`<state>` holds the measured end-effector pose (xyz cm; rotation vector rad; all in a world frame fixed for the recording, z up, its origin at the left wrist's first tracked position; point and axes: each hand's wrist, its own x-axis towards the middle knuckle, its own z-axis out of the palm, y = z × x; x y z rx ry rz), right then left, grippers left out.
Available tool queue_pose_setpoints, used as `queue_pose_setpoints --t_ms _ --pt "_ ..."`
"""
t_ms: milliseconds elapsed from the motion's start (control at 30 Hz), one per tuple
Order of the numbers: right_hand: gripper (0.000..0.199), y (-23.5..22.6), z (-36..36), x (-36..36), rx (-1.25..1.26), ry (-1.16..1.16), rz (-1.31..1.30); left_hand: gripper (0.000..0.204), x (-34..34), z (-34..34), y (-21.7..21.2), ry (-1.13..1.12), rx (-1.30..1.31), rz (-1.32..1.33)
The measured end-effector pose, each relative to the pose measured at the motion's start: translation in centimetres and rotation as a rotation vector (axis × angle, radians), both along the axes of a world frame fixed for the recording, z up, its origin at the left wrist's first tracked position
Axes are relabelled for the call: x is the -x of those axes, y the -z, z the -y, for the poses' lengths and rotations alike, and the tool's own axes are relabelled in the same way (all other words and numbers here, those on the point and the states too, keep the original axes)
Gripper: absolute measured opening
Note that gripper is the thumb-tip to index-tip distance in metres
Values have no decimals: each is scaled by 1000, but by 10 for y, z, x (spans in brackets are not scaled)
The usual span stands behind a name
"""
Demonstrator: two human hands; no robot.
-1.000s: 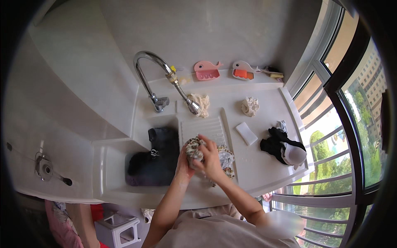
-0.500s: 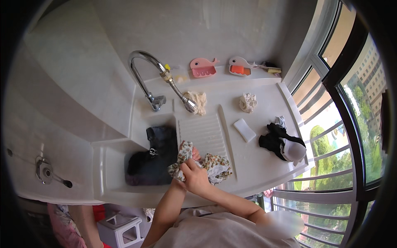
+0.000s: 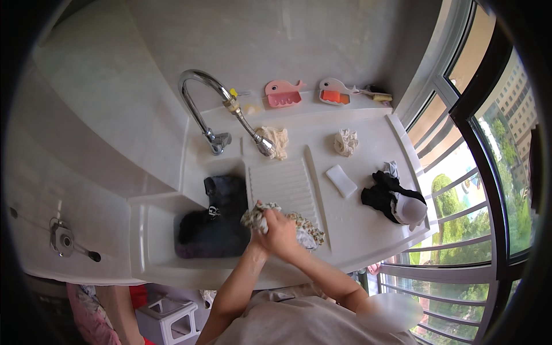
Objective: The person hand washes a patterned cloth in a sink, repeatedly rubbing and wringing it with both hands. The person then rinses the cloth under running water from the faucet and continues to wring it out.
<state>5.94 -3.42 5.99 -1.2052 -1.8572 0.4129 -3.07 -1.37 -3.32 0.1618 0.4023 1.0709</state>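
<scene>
A floral-print cloth (image 3: 308, 232), white with brown and green, is bunched between my two hands over the lower end of the ribbed washboard (image 3: 282, 178). My right hand (image 3: 280, 233) is closed round its middle, with one end spilling out to the right. Close against it, my left hand (image 3: 259, 240) grips the other part; its fingers are mostly hidden behind the right hand and the fabric. To the left, dark clothes (image 3: 221, 221) lie in the sink basin (image 3: 154, 236).
A chrome faucet (image 3: 198, 103) arches over the board, its spout above a cream cloth (image 3: 277, 141). On the counter sit a white soap bar (image 3: 341, 181), a crumpled cream garment (image 3: 346, 142) and a black-and-white bra (image 3: 408, 208). Whale-shaped soap dishes (image 3: 283, 98) line the back ledge.
My hands have pressed together and shifted slightly right. The upper end of the floral cloth, which stood up before, is now bunched lower and tighter in them.
</scene>
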Motion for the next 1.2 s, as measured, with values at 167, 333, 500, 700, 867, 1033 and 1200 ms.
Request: queue_pose_setpoints --t_ms 167,333,500,700,867,1033,1200 --pt "25 -7 -68 -42 175 147 -51 50 0 14 -49 98 29 -408" --pt "21 -29 -92 -109 742 -129 -989 58 50 16 -32 52 -123 -1005" --pt "30 7 -91 -96 556 56 -741 62 25 18 -33 -146 -117 -276" --pt "44 -16 27 2 -30 -192 63 42 7 -22 45 -33 -440 337" --pt "38 26 -46 -18 113 118 59 49 -34 7 -49 -271 327 -408" --pt "37 -3 -28 -9 148 182 45 45 -14 -6 -9 -140 -113 201" --pt "41 -2 6 5 3 -9 62 36 6 -14 40 -18 -358 363"
